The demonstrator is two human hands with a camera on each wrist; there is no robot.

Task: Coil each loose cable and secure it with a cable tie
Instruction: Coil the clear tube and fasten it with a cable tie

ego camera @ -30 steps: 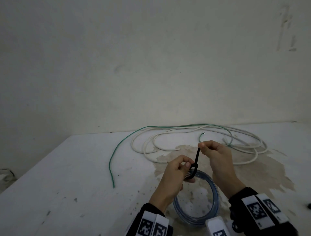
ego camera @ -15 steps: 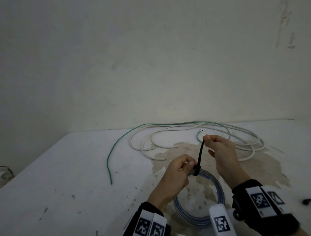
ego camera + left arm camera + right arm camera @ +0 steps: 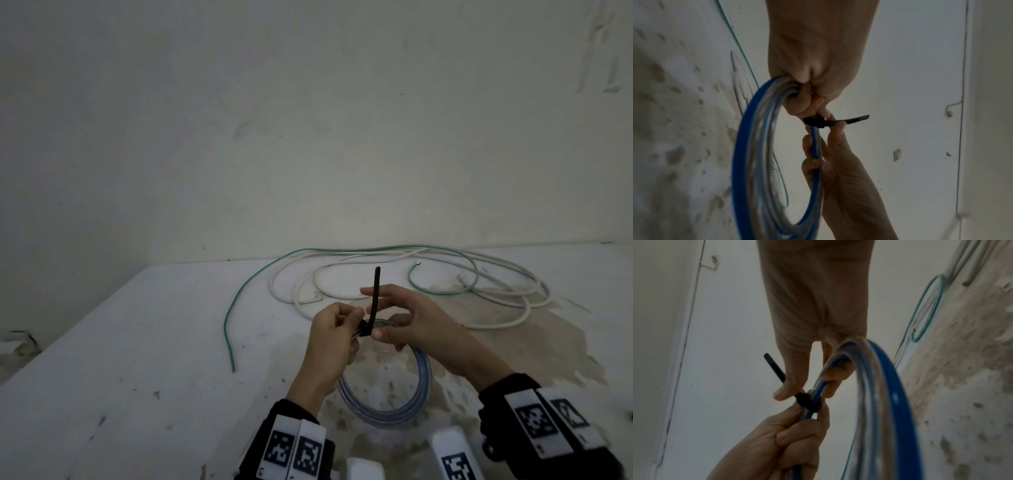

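Observation:
A blue and clear cable coil [image 3: 388, 406] hangs between my hands above the stained table [image 3: 137, 377]. A black cable tie [image 3: 375, 294] is cinched round the coil's top, its tail standing upright. My left hand [image 3: 342, 323] grips the bundle just left of the tie head. My right hand [image 3: 394, 318] holds the bundle just right of it, thumb beside the tie head, one finger stretched behind the tail. In the left wrist view the cable tie [image 3: 828, 122] sits between both hands. In the right wrist view my fingers [image 3: 835, 378] curl round the coil [image 3: 894, 402] beside the cable tie [image 3: 807, 402].
A loose white cable [image 3: 507, 294] lies in wide loops at the back of the table by the wall. A thin green wire [image 3: 236, 308] runs through it and trails toward the front left. A brown stain [image 3: 548, 349] spreads under and right of my hands.
My right hand has let go of the tie's tail tip and dropped to the coil beside the tie head. The tie's loop has drawn tight and its tail now stands free.

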